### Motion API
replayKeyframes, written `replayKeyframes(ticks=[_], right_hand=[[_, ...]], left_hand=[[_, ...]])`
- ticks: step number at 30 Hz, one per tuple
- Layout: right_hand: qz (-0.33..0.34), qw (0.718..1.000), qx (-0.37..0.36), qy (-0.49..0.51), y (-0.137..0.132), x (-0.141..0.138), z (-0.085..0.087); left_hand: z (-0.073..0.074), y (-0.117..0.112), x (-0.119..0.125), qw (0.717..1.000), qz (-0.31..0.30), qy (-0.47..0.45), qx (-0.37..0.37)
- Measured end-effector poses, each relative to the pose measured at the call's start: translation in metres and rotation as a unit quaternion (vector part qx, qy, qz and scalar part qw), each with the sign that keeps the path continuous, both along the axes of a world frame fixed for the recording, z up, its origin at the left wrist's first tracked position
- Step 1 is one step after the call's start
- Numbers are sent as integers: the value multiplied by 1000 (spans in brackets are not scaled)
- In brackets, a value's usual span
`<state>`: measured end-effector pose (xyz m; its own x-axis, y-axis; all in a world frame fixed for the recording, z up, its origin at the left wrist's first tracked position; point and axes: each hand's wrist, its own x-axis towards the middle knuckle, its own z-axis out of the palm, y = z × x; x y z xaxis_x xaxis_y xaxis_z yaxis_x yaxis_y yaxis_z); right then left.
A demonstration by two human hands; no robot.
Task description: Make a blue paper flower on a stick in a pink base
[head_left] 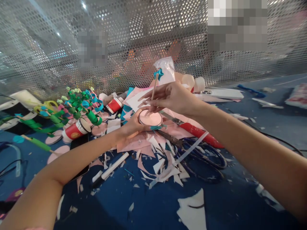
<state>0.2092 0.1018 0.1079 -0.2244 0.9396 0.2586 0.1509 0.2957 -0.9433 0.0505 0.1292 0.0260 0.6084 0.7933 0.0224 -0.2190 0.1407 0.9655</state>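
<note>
My left hand (131, 126) is wrapped round a small round piece with a flat pink top (150, 118) and a darker rim; its lower part is hidden. Between the fingertips of my right hand (169, 98) is a thin wooden stick (154, 87), nearly upright, with a blue paper star (158, 74) at its upper end. The stick's lower end is at or just above the pink top; contact is hard to make out. A teal strip (156, 127) shows at the near edge of the round piece. Pink paper (137, 145) lies beneath.
Green paper spirals on sticks (55, 120) stand in pink discs at left, beside a red-and-white paper cup (76, 130). A red-handled tool (201, 134), blue cord (203, 159) and white glue stick (115, 165) lie among paper scraps. A perforated metal screen (134, 28) rises behind.
</note>
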Motion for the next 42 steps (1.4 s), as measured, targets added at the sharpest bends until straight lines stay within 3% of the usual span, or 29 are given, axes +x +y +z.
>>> replayKeyframes(ticks=[4,9,12,15,21,26,30,38,42], right_hand=[[-37,999,-19,0,-2,-1,0],[-100,993,56,-18,1,-4,-14],[-124,990,66,-13,3,-6,-19],[-101,994,37,-16,3,-4,-15],[12,1000,12,-25,0,7,0],[-46,996,45,-62,1,4,-6],[-99,993,65,-12,4,-4,-16],[40,998,-38,-1,-3,4,3],[13,1000,-24,-9,-3,5,2]], left_hand=[[1,-1,0,1000,4,7,4],[2,-2,0,999,15,23,21],[2,-1,0,999,20,28,22],[1,-1,0,1000,11,20,18],[0,0,-1,1000,-3,18,16],[-2,1,-1,999,4,27,41],[-2,1,0,999,10,24,39],[-1,1,-1,1000,-6,27,10],[0,0,0,1000,0,22,20]])
